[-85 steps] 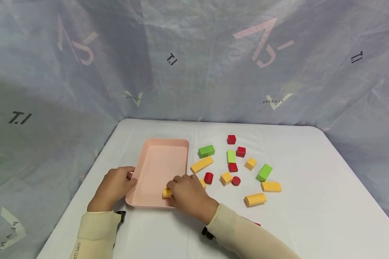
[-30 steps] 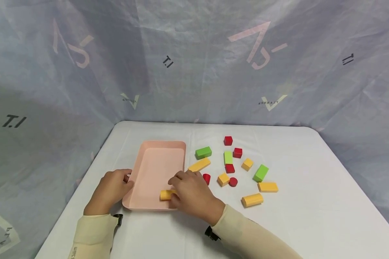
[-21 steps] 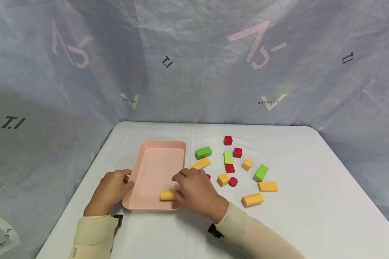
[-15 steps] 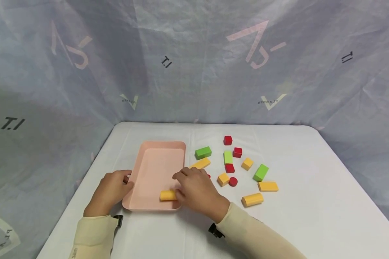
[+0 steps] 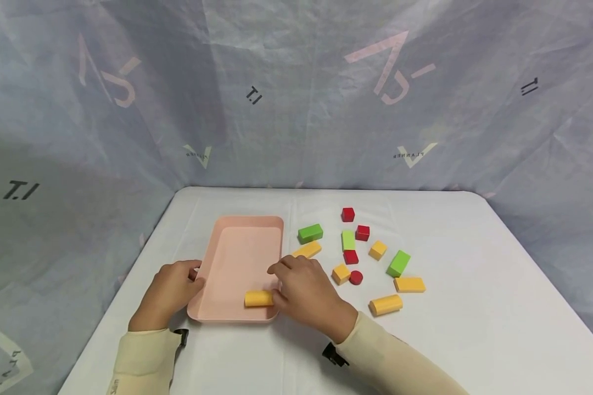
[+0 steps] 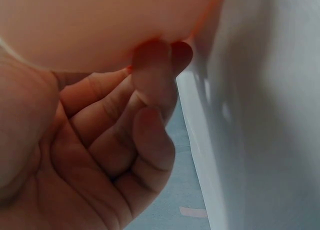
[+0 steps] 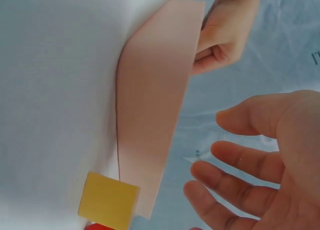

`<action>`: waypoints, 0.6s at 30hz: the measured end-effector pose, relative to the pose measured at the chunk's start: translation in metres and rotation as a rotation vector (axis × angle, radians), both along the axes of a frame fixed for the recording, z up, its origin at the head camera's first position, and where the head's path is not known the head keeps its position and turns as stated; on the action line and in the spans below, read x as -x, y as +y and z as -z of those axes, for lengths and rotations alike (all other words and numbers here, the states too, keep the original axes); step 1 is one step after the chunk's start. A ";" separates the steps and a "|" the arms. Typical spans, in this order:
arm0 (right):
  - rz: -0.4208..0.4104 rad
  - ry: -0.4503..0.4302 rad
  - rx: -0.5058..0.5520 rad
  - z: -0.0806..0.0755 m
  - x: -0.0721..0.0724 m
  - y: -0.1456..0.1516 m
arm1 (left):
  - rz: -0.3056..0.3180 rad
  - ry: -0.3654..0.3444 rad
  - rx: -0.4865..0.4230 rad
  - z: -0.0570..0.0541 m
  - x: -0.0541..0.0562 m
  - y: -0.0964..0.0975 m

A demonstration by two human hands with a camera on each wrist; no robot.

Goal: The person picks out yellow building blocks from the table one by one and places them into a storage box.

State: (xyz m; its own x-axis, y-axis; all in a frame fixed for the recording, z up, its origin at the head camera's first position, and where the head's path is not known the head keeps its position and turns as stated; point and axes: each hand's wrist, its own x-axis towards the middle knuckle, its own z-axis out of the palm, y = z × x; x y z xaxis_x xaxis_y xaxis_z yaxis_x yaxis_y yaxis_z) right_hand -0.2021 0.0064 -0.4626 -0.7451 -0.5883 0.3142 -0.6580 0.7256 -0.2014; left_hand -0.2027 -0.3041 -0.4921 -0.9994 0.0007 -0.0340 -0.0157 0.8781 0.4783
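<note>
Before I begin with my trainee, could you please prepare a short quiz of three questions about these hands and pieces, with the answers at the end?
1. True or false: the right hand holds a red cube.

2. Which colour is the cylinder in the tray?
A) red
B) green
C) yellow

3. Fill the gap, by the head view: the left hand touches the tray's ____ side.

Key:
1. False; the right wrist view shows it holding nothing.
2. C
3. left
</note>
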 end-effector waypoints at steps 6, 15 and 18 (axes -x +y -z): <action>0.011 -0.011 0.035 -0.004 0.000 0.007 | -0.002 -0.005 0.001 0.000 0.000 0.001; 0.020 0.022 0.064 -0.008 0.005 0.017 | -0.014 -0.004 0.000 -0.002 -0.001 0.002; 0.022 0.036 0.077 -0.008 0.007 0.020 | -0.010 -0.002 -0.001 -0.001 -0.001 0.002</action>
